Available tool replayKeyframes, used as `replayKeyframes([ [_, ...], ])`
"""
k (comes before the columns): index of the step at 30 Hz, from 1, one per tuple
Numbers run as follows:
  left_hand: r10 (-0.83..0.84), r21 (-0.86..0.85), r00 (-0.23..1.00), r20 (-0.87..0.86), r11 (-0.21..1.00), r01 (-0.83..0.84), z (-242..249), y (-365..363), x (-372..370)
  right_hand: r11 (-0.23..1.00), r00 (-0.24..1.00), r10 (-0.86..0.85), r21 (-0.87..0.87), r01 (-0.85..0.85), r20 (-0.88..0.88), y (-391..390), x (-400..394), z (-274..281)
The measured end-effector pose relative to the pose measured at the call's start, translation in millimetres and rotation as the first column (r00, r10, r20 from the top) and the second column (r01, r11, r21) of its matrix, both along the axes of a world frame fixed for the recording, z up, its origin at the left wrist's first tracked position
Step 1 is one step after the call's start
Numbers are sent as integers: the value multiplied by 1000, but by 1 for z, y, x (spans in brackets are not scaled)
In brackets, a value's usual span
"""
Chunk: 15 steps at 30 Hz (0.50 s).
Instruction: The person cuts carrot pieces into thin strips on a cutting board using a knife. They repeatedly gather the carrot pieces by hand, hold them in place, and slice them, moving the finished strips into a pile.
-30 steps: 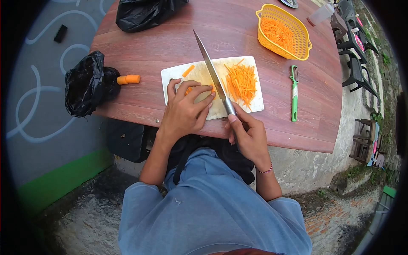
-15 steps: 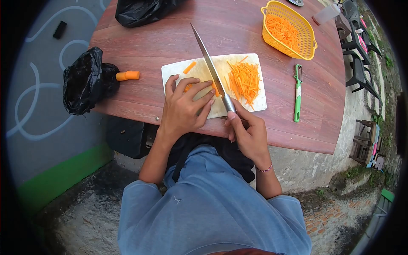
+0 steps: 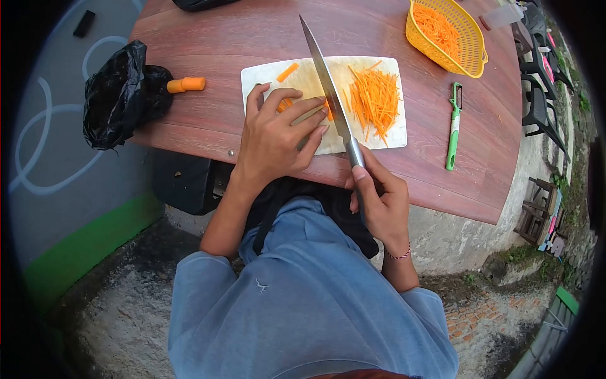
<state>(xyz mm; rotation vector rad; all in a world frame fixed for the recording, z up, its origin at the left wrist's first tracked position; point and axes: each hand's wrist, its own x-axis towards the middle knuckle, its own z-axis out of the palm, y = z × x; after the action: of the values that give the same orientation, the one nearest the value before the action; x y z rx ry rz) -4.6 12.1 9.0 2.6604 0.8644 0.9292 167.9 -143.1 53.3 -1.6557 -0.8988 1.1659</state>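
A white cutting board (image 3: 255,71) lies near the table edge, with a heap of carrot strips (image 3: 377,104) on its right part. My left hand (image 3: 274,136) rests on the board, its bent fingers holding down carrot slices (image 3: 286,105) that they partly cover. My right hand (image 3: 384,199) grips a long kitchen knife (image 3: 331,88) by its metal handle. The blade points away from me and stands between my left fingertips and the heap, beside a carrot piece (image 3: 329,112). One loose carrot slice (image 3: 287,72) lies at the board's far left.
A yellow basket (image 3: 470,41) of shredded carrot stands at the far right. Nearer lies a green-handled peeler (image 3: 454,132). To the left, carrot chunks (image 3: 187,84) touch a black plastic bag (image 3: 120,95). A bottle (image 3: 502,16) and dark chairs (image 3: 536,104) are farther right.
The view has shifted, so the table sits higher in it. Against the board, the knife has slid slightly toward me and to the right. My left hand stays on the carrot slices.
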Motion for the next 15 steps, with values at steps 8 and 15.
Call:
replayKeyframes([
  [8,-3,4,1000,0,1000,3,1,1,0,1000,998,-3,3,3,58,-2,-6,2],
  [15,-4,-21,999,-40,1000,3,2,-1,-1,1000,998,-20,-10,21,55,-3,-8,4],
])
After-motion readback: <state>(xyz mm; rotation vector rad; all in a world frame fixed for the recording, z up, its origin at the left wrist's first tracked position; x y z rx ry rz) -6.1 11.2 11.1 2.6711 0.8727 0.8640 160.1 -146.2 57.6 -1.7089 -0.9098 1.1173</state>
